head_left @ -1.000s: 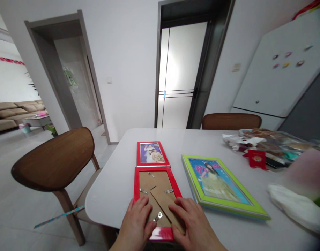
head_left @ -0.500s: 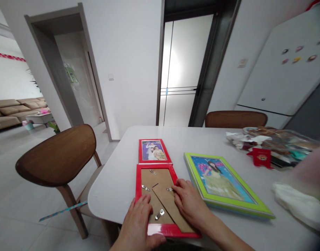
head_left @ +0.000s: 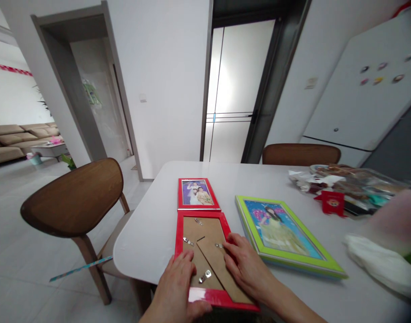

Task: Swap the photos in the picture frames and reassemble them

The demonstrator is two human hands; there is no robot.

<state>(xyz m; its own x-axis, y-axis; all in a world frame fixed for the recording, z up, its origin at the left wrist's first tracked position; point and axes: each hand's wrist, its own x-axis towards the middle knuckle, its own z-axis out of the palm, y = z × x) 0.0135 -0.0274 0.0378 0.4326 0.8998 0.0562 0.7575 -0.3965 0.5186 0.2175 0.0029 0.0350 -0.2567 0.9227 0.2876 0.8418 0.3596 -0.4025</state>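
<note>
A red photo frame [head_left: 179, 233] lies face down at the table's front edge, its brown backing board [head_left: 208, 229] upward with metal clips and a slanted stand. My left hand [head_left: 178, 280] rests on its lower left corner, fingers on the board and thumb along the bottom border. At the right border, my right hand [head_left: 244, 262] has its fingertips by the right clip [head_left: 219, 246]. Touching the far edge is a smaller red frame [head_left: 196, 193], picture up. To the right lies a green frame [head_left: 286, 229] with a picture of a person in a yellow dress.
The white table [head_left: 148, 215] has a red card box [head_left: 333, 202], plastic-wrapped items [head_left: 363, 181] and a white bag [head_left: 376, 264] on its right side. One wooden chair [head_left: 74, 197] stands at the left, another [head_left: 301, 154] behind the table.
The face-down red frame has shifted very slightly to the right under my hands. Both hands keep nearly the same places. The view has moved a little.
</note>
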